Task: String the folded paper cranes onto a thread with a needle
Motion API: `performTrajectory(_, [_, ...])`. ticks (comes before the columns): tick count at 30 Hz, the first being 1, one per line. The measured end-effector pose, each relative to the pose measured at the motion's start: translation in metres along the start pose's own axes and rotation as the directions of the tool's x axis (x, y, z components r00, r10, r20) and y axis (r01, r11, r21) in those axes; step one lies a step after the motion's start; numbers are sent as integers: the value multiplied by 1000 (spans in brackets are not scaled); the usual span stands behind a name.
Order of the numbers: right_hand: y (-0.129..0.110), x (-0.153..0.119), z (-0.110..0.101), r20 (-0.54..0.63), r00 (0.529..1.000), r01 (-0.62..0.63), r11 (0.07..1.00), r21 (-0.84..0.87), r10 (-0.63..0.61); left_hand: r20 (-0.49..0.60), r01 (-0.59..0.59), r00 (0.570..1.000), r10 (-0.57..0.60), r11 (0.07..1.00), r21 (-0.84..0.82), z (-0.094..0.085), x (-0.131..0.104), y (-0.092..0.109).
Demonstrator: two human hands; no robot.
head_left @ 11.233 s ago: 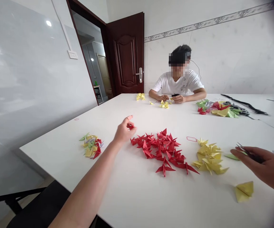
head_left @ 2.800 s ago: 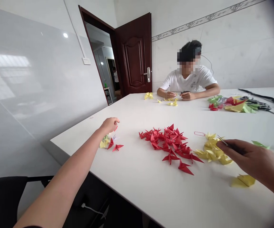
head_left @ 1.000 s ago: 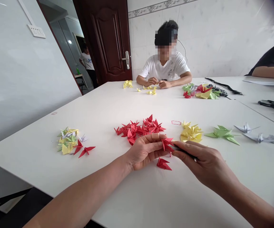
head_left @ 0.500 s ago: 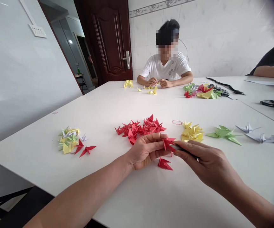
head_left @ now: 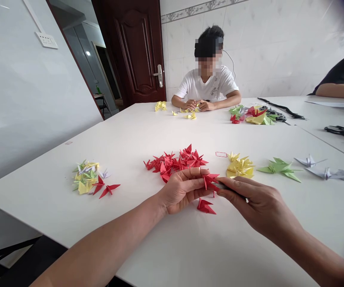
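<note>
My left hand pinches a red paper crane between thumb and fingers, above the white table. In my right hand is a slim dark tool, its greyish end touching or very close to the crane; its exact kind is hard to make out. Below my left fingers lies another red crane on the table. A heap of red cranes sits just beyond my left hand. Yellow cranes are grouped behind my right fingers.
Green cranes and pale grey cranes lie to the right, a mixed-colour pile to the left. Across the table a person in a white shirt handles yellow paper pieces. Strung cranes and black straps lie at the far right.
The view has shifted very slightly. Both hands keep nearly the same pose, with the red crane and the dark tool still held together.
</note>
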State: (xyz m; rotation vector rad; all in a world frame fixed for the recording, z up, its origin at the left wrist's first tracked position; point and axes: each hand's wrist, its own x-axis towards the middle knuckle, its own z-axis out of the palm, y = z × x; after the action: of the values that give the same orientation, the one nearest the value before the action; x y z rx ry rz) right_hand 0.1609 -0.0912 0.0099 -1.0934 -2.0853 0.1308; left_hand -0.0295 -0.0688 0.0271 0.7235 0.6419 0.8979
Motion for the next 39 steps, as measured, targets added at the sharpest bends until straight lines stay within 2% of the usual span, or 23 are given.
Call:
performTrajectory(9, [-2, 1, -1, 15, 1000, -18, 1000, 3, 18, 2, -1, 1000, 1, 1000, -28, 0, 0, 0])
performTrajectory(13, [-2, 2, -3, -70, 993, -97, 995, 3, 97, -10, -47, 999, 46, 999, -28, -3, 1, 5])
performTrajectory(17, [5, 3, -7, -160, 977, -145, 989, -37, 137, -37, -156, 987, 155, 987, -32, -11, 3, 17])
performTrajectory(21, [14, 4, -9, -201, 964, -192, 980, -59, 177, -152, -269, 952, 265, 963, -3, -19, 7, 29])
performTrajectory(24, [16, 4, -10, -216, 957, -212, 975, -62, 194, -219, -309, 926, 307, 951, 30, -23, 8, 34])
performTrajectory(32, [15, 5, -9, -227, 953, -223, 972, -69, 202, -263, -338, 884, 387, 917, 213, -24, 9, 32])
performTrajectory(36, [16, 4, -10, -221, 947, -252, 966, -64, 233, -328, -371, 834, 443, 891, 260, -23, 9, 34])
performTrajectory(39, [16, 5, -11, -211, 950, -252, 965, -74, 232, -328, -418, 808, 490, 868, 267, -23, 8, 37])
